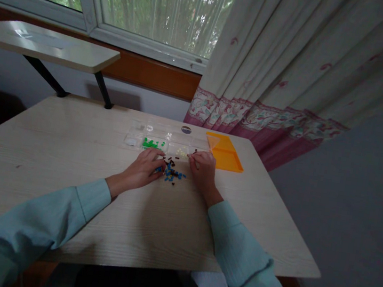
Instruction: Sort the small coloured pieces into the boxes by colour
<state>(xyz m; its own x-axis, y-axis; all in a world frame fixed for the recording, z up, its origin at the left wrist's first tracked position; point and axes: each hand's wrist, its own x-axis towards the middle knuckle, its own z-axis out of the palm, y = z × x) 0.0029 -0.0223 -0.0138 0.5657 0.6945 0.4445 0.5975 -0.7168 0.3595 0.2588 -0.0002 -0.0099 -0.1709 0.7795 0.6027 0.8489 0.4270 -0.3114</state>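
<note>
A pile of small blue pieces [168, 173] and dark brown pieces [174, 174] lies loose on the table. At its left edge is my left hand [146, 166], fingers curved and apart, with nothing visible held in it. My right hand [203, 168] reaches over the near right part of a clear compartment box [174, 137], thumb and fingertips pinched together. Whatever it pinches is too small to make out. One compartment holds green pieces [152, 143]; another, beside my right fingertips, has pale yellow pieces [180, 152]. A dark brown piece [196, 151] shows just above my right hand.
An orange tray [226, 160] rests to the right of the box. A dark oval sticker [186, 130] is near the table's back edge. On the left, a raised shelf [48, 45] stands on black legs. A curtain [258, 77] hangs behind the table [70, 145], beside the window.
</note>
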